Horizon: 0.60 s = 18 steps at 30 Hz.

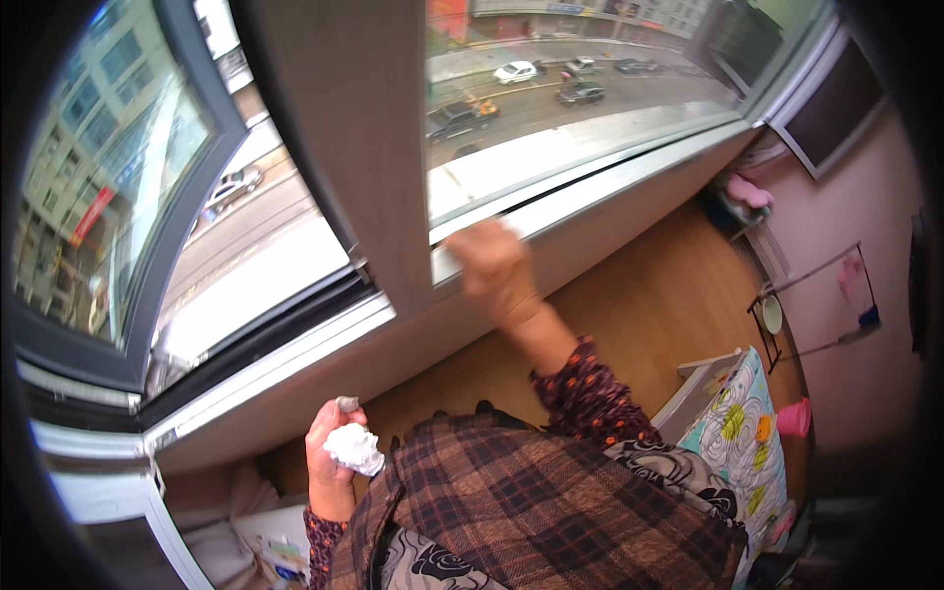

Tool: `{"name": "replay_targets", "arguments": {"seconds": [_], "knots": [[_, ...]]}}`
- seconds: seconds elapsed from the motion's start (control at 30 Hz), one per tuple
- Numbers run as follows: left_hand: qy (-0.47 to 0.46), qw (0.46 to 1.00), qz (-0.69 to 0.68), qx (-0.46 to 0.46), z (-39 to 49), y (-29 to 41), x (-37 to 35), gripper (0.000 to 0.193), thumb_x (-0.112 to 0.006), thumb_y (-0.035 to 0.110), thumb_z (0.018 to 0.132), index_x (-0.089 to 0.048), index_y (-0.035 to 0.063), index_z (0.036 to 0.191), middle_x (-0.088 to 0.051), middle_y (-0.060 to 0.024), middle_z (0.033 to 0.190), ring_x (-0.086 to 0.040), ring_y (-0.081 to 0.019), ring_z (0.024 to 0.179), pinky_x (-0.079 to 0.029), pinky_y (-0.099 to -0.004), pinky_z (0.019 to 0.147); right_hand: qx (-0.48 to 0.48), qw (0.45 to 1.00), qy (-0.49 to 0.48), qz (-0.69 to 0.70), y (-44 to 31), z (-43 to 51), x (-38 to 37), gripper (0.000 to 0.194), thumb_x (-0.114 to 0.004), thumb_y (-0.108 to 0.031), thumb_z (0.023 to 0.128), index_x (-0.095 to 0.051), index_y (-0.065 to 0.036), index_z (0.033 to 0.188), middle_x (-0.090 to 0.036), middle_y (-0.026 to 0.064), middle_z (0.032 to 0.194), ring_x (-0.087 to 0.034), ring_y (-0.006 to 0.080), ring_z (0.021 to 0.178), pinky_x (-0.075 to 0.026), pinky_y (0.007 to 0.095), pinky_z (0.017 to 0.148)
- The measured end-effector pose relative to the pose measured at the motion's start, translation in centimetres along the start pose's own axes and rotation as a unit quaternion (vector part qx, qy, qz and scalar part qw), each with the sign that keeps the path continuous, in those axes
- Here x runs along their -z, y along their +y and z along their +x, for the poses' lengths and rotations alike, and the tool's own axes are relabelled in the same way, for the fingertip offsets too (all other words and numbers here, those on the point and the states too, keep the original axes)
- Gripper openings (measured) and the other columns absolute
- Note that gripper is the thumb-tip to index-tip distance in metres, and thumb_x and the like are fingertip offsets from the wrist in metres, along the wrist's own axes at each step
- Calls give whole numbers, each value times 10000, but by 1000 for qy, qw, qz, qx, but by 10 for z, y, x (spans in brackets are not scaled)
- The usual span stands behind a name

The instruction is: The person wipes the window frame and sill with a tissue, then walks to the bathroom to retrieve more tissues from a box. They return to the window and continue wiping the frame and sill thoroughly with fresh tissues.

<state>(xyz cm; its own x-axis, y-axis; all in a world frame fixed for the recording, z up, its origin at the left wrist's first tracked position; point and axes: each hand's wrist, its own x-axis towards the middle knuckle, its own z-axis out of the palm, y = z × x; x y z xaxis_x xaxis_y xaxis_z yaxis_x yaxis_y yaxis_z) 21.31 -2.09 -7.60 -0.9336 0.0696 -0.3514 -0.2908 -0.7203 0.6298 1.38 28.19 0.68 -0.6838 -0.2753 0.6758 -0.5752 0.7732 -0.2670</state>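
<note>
My left hand is held low in front of me, with a crumpled white wad, paper or cloth, in its palm. A small greyish piece shows at its fingertips. Farther up and to the right, my right hand is at the white window sill, beside the corner of the closed window pane. Its fingers are curled and blurred; whether they hold something cannot be told. The brown window post stands left of this hand. To its left, a grey-framed window sash is swung open.
Below the sill runs a wooden floor. At the right are a folding metal rack with a light bowl, a pink container and a flower-patterned cloth. A white box stands at the lower left. A street with cars lies outside.
</note>
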Motion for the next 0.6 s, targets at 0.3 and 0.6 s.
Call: {"name": "replay_targets", "arguments": {"seconds": [0.3, 0.6], "knots": [[-12, 1000, 25, 9, 30, -12, -22, 260, -568, 232, 1017, -639, -17, 1049, -711, -172, 872, -677, -216, 702, -559, -309, 625, -37, 994, 47, -91, 131, -3, 48, 142, -626, -137, 865, -736, -222, 893, -680, 16, 866, -618, 280, 867, -458, 417, 752], [27, 998, 58, -9, 57, -39, -69, 280, -590, 260, 999, -646, -12, 1032, -703, -160, 856, -665, -211, 698, -546, -310, 631, -41, 996, 53, -66, 176, -3, 54, 106, -539, -74, 764, -604, -110, 687, -598, 100, 685, -582, 309, 694, -454, 457, 685]]}}
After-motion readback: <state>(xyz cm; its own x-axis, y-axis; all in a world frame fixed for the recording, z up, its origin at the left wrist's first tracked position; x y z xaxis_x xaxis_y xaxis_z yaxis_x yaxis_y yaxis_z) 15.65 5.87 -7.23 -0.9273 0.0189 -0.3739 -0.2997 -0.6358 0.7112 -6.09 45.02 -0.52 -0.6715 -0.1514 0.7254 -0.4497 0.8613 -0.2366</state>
